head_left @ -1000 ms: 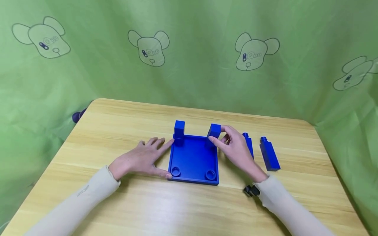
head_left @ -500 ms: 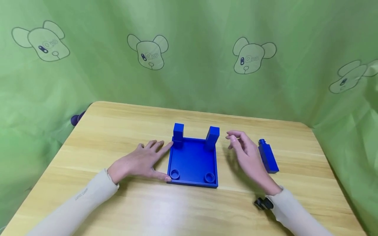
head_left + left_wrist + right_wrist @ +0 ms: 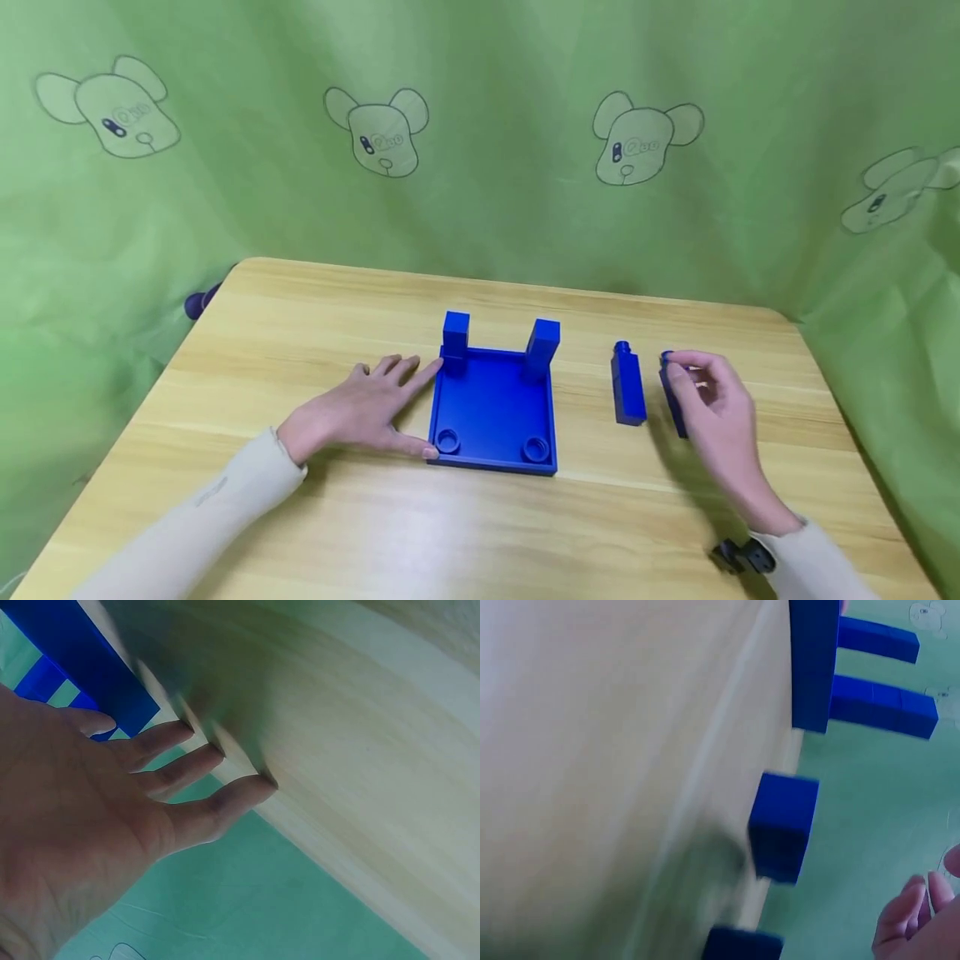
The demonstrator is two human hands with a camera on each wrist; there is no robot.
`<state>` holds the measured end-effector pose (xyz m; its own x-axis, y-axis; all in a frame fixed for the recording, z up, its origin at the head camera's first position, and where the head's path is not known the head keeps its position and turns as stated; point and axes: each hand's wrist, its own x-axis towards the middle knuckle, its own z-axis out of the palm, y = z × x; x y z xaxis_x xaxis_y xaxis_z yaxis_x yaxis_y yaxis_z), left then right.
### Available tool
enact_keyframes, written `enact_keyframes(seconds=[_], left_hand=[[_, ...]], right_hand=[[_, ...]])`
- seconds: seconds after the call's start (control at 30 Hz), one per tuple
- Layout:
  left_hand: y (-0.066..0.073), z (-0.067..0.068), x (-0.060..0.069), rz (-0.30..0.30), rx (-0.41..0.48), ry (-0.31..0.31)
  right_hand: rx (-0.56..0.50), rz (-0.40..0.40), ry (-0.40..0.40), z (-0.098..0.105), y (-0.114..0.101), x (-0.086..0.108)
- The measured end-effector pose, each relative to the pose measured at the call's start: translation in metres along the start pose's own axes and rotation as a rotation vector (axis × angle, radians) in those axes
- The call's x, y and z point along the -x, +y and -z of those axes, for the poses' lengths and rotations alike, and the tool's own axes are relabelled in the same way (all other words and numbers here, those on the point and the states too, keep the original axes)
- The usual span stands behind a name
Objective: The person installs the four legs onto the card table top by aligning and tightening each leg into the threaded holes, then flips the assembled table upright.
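A blue square tray-like panel (image 3: 492, 412) lies on the table, with a raised rim and round threaded sockets (image 3: 536, 450) at its near corners. Two blue square posts stand at its far corners, a left post (image 3: 456, 335) and a right post (image 3: 542, 343). My left hand (image 3: 360, 412) spreads along the panel's left side, index finger and thumb touching the rim. To the right lies a loose post (image 3: 628, 387) with a threaded end. Over the outer loose post (image 3: 673, 400) hovers my right hand (image 3: 720, 417), fingers bent; the right wrist view shows them apart from it.
The wooden table (image 3: 337, 525) has rounded far corners. A green curtain (image 3: 510, 225) with mouse-like drawings hangs behind and around it. A dark rounded object (image 3: 197, 304) shows beyond the table's left edge.
My right hand let go of the far-right post, which stays upright on the panel, and moved right to the outer loose post. My left hand has stayed at the panel's left side.
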<state>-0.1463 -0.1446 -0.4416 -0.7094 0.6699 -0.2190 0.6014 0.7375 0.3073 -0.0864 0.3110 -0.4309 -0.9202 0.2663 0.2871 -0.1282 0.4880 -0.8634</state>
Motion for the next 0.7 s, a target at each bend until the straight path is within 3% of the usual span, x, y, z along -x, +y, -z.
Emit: enact_keyframes(seconds=[0.13, 0.43, 0.7], left_hand=[[0.002, 0.0, 0.0, -0.004, 0.002, 0.003], [0.002, 0.0, 0.0, -0.007, -0.005, 0.01], [0.003, -0.001, 0.0, -0.012, -0.009, 0.017]], right_hand=[[0.069, -0.072, 0.029, 0.019, 0.012, 0.004], [0.261, -0.177, -0.077, 0.042, 0.038, 0.006], [0.357, -0.208, -0.205, 0.049, 0.055, 0.005]])
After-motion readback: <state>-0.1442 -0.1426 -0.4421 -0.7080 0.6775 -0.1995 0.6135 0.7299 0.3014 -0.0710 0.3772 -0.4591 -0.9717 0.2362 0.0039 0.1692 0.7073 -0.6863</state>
